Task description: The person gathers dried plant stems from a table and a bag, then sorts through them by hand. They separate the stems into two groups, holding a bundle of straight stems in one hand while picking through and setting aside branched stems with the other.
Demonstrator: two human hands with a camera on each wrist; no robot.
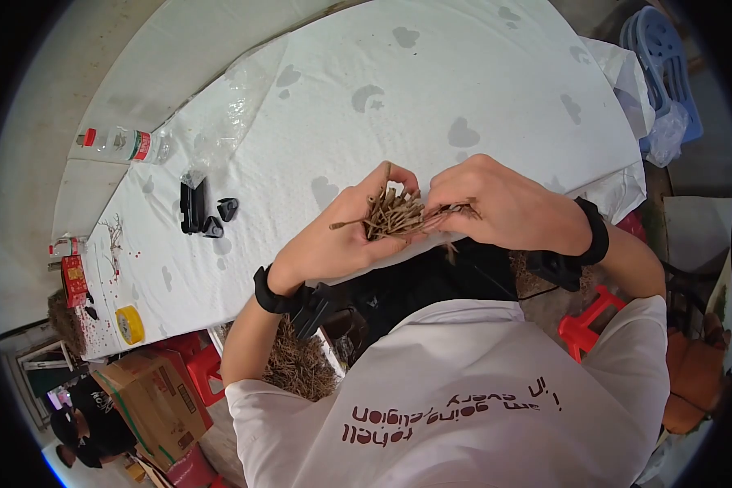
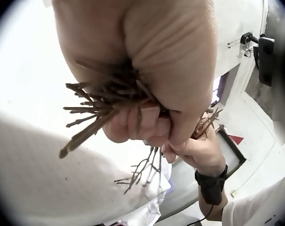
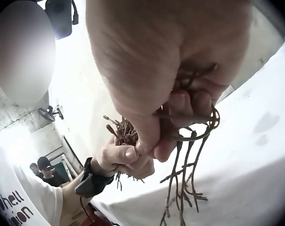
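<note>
My left hand (image 1: 333, 236) grips a thick bundle of thin brown twigs (image 1: 394, 213), its cut ends pointing up and outward. In the left wrist view the fingers of the left hand (image 2: 133, 70) curl round the bundle (image 2: 100, 106). My right hand (image 1: 508, 203) touches the left at the bundle's side and pinches several thin stems (image 1: 455, 209). In the right wrist view, branched twigs (image 3: 185, 174) hang below the curled fingers of the right hand (image 3: 166, 80), one stem bent into a loop.
On the white-covered table (image 1: 382, 106) lie black parts (image 1: 193, 207), a plastic bottle (image 1: 130, 145), yellow tape (image 1: 129, 324) and small branches (image 1: 115, 244) at the left. More twigs (image 1: 297, 362) are in a box beside my lap. A red stool (image 1: 581, 325) stands at the right.
</note>
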